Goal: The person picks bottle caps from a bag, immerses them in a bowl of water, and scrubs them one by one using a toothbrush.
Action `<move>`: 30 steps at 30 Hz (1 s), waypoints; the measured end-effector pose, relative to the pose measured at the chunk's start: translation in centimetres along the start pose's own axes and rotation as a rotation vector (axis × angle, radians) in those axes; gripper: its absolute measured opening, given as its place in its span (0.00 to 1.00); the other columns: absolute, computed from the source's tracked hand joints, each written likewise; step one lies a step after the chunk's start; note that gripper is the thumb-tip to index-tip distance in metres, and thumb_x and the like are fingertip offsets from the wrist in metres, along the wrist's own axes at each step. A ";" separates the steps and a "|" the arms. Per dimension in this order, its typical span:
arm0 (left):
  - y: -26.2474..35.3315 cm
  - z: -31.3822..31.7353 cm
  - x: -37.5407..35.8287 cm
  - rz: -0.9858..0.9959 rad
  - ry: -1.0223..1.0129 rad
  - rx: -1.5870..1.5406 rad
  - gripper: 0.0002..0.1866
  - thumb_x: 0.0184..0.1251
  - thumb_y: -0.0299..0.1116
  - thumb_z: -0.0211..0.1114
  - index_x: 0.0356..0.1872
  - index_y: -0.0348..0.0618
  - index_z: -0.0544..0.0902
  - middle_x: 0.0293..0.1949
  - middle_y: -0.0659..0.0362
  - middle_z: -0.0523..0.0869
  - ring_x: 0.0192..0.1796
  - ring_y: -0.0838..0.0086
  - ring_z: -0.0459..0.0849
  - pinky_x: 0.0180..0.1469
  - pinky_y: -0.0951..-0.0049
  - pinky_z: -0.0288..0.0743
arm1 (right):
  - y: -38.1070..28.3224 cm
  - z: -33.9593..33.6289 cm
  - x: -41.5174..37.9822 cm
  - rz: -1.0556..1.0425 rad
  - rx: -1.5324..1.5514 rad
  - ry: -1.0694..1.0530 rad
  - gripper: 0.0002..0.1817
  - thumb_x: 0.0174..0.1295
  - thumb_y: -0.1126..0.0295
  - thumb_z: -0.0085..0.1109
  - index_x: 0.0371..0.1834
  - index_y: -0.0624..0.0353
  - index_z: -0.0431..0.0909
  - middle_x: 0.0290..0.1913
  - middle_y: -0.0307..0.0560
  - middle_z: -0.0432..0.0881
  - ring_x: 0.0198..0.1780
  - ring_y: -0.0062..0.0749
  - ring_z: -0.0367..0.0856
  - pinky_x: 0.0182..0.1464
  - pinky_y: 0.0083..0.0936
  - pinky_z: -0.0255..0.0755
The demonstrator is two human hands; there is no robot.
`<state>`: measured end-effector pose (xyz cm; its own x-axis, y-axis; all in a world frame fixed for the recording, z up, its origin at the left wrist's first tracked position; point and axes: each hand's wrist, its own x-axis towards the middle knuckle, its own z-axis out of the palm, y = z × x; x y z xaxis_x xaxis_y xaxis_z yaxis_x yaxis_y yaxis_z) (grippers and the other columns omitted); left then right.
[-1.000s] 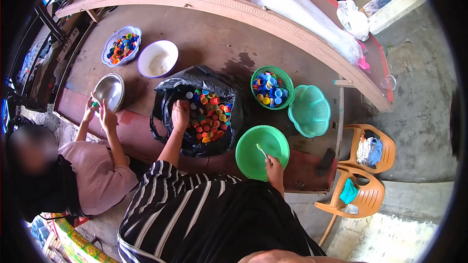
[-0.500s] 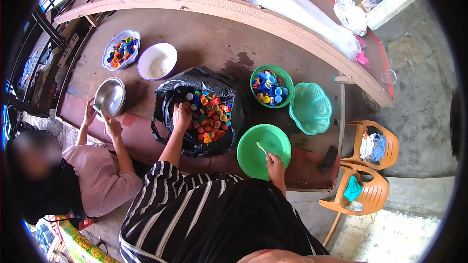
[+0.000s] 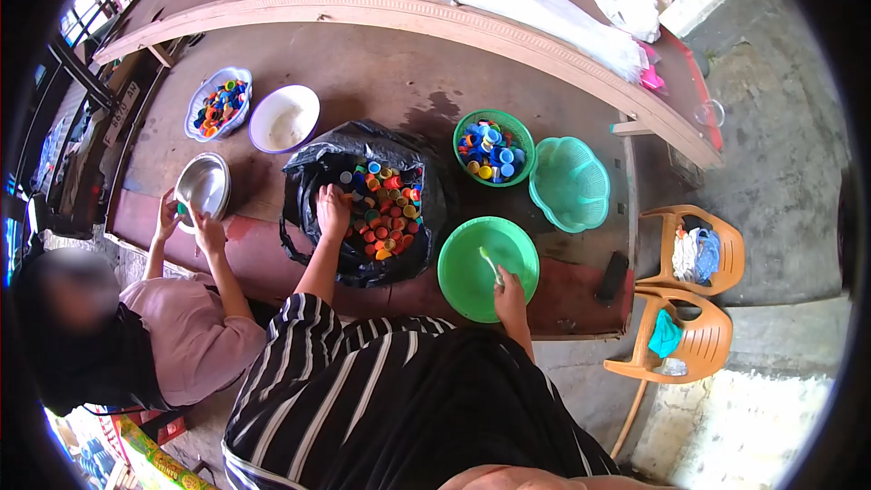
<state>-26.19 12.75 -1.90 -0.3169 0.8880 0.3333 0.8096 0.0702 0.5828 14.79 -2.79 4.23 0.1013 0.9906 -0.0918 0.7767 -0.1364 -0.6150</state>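
Observation:
My left hand [image 3: 333,210] reaches into a black plastic bag [image 3: 363,138] full of plastic bottle caps [image 3: 388,218], mostly red and orange. Its fingers are bent together at the left side of the pile; whatever is between them is hidden. My right hand [image 3: 511,296] is closed around the handle of a toothbrush [image 3: 491,263], which it holds tilted over a bright green basin [image 3: 447,286]. Behind the basin stand a green basket [image 3: 524,132] holding blue, white and yellow caps and a pale green flower-shaped basket [image 3: 572,186].
A co-worker [image 3: 190,327] at the left holds a small green thing by a metal bowl [image 3: 204,186]. A white bowl [image 3: 286,118] and a lavender basket [image 3: 218,132] of caps stand behind. A wooden rail [image 3: 381,7] crosses the table; a dark phone-like object [image 3: 612,277] lies right. Orange chairs [image 3: 703,331] stand beyond.
My left hand has lifted slightly and its fingers have shifted among the caps. The toothbrush has turned a little in my right hand. The view has shifted slightly.

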 end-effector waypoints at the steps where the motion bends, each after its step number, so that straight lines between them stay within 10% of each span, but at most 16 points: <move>1: 0.4 -0.1 0.0 0.022 0.011 -0.030 0.09 0.52 0.22 0.64 0.34 0.41 0.76 0.35 0.48 0.79 0.42 0.49 0.77 0.44 0.52 0.72 | 0.2 0.4 0.1 0.012 -0.048 0.042 0.20 0.63 0.74 0.54 0.60 0.56 0.72 0.54 0.61 0.75 0.50 0.59 0.77 0.49 0.45 0.73; 7: 9.0 -2.7 -1.5 -0.026 -0.122 -0.569 0.07 0.63 0.23 0.62 0.42 0.40 0.78 0.36 0.51 0.83 0.33 0.63 0.85 0.35 0.67 0.79 | 1.5 2.8 0.1 -0.040 -0.038 -0.148 0.19 0.64 0.71 0.51 0.59 0.54 0.72 0.55 0.61 0.74 0.52 0.60 0.76 0.51 0.49 0.71; 9: 12.6 -2.3 -4.1 -0.354 -0.565 -1.174 0.08 0.68 0.24 0.58 0.47 0.41 0.76 0.35 0.56 0.83 0.32 0.67 0.86 0.35 0.70 0.83 | 0.7 2.0 0.1 0.001 -0.129 -0.213 0.18 0.65 0.70 0.51 0.59 0.54 0.72 0.54 0.60 0.75 0.53 0.59 0.76 0.51 0.48 0.71; 16: 17.0 1.1 -12.1 -0.753 -0.978 -1.636 0.09 0.74 0.34 0.54 0.49 0.42 0.75 0.46 0.52 0.80 0.50 0.64 0.80 0.51 0.68 0.77 | -2.7 -1.2 -2.4 -0.057 0.088 0.007 0.18 0.66 0.71 0.51 0.59 0.55 0.74 0.51 0.59 0.77 0.53 0.57 0.77 0.52 0.45 0.71; 30: 21.3 6.1 -17.6 -0.878 -0.855 -1.708 0.11 0.77 0.36 0.49 0.51 0.42 0.69 0.46 0.53 0.75 0.50 0.62 0.80 0.54 0.58 0.81 | -2.1 -3.2 -4.9 -0.083 0.084 -0.060 0.23 0.67 0.74 0.48 0.66 0.60 0.69 0.47 0.65 0.77 0.49 0.61 0.77 0.49 0.45 0.71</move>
<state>-0.31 1.38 0.13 0.3828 0.8348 -0.3956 -0.7003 0.5415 0.4651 14.64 -7.29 8.42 -0.0008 0.9966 -0.0826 0.7258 -0.0562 -0.6856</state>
